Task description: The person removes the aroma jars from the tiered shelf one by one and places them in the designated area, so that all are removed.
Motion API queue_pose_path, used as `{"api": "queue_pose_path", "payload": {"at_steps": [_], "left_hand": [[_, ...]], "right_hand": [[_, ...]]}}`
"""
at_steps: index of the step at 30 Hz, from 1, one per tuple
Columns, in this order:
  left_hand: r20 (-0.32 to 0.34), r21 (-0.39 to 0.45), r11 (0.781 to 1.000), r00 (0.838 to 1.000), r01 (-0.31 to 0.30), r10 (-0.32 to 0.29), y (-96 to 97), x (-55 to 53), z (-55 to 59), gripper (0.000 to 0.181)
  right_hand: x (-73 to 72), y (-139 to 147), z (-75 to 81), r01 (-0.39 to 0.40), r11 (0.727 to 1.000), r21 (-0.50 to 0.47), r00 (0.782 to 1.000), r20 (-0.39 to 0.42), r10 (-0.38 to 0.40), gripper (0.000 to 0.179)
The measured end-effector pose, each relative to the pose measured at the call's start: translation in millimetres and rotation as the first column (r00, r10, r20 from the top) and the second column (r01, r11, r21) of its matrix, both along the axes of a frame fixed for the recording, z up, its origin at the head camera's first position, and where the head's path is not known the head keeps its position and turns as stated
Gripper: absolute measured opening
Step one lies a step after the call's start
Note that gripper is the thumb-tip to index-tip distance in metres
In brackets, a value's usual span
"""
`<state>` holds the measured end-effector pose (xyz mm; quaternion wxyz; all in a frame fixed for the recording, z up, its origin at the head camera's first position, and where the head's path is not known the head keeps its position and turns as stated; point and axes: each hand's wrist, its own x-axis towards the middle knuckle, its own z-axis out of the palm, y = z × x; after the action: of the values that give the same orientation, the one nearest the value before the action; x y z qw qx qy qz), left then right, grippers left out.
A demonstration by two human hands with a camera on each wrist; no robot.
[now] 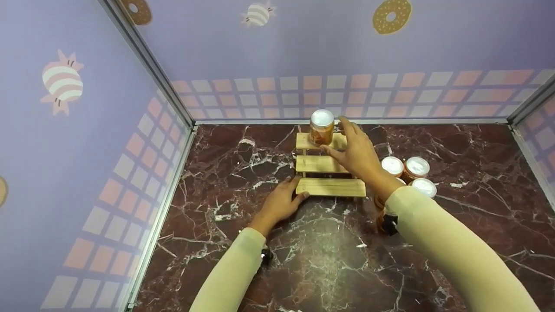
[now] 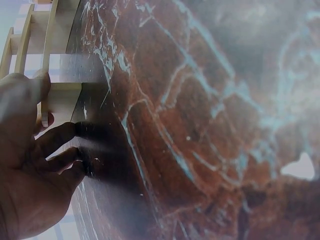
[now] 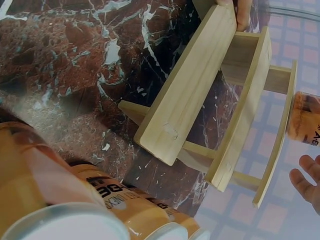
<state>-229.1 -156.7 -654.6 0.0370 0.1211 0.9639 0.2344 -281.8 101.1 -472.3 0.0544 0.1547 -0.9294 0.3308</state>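
Observation:
A three-tier wooden step rack (image 1: 331, 187) stands on the marble surface near the back wall. On its top tier, toward the left, an orange-bodied jar (image 1: 322, 132) with a silvery lid sits upright. My right hand (image 1: 360, 156) is spread just to the right of that jar; the right wrist view shows a gap between its fingers (image 3: 301, 186) and the jar (image 3: 304, 117). With thumb and index finger, my left hand (image 1: 282, 201) pinches the left end of the lowest tier. The left wrist view has its other fingers (image 2: 60, 162) loosely bent below the board.
Several similar lidded jars (image 1: 417, 167) stand in a cluster right of the rack, partly hidden by my right forearm. Patterned panels, a back wall (image 1: 269, 56) and a left wall (image 1: 99, 173), border the marble surface (image 1: 234, 182).

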Motion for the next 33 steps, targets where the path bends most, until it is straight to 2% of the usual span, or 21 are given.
{"api": "queue_pose_path", "payload": {"at_steps": [9, 19, 33], "left_hand": [[0.021, -0.006, 1.000, 1.000, -0.001, 0.001, 0.8, 0.8, 2.4, 0.097], [-0.001, 0.024, 1.000, 1.000, -0.006, 0.006, 0.7, 1.6, 3.0, 0.096], [0.004, -0.004, 1.000, 1.000, -0.009, 0.009, 1.6, 1.6, 0.8, 0.092]], "right_hand": [[-9.6, -9, -1.0, 0.020, 1.000, -0.018, 1.000, 0.021, -0.019, 0.101], [-16.4, -18, -3.0, 0.011, 0.997, -0.071, 1.000, -0.015, -0.012, 0.102], [-24.1, -26, -4.8, -0.013, 0.994, -0.106, 0.998, -0.066, 0.006, 0.093]]}}
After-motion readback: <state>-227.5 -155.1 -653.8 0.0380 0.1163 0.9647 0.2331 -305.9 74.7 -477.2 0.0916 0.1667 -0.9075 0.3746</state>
